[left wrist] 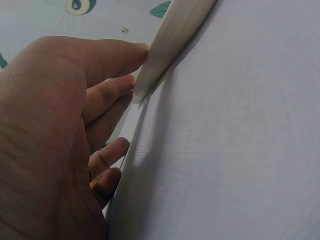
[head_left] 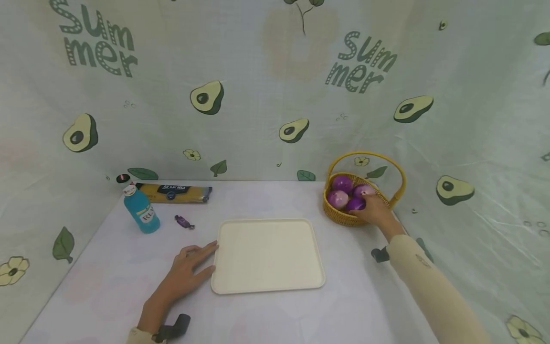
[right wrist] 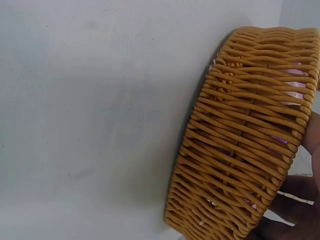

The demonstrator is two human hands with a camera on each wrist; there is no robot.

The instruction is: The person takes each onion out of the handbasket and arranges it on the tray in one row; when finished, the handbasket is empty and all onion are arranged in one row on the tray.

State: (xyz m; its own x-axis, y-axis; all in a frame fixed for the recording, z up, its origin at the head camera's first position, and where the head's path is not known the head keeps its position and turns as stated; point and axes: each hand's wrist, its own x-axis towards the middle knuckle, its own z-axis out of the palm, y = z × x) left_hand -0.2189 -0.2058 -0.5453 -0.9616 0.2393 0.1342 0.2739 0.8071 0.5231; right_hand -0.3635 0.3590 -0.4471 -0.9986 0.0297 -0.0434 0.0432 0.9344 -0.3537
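Four onions [head_left: 342, 184] are held in a basket [head_left: 343, 218] right of the tray [head_left: 270, 258]; one is touched by the right hand [head_left: 374, 209], its grip cannot be told. The tray's left edge is touched by the left hand [head_left: 185, 271], fingers spread.

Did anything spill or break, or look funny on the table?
No, nothing stands out. The red onions sit inside the wicker basket, the cream tray lies on the table, and no spill shows.
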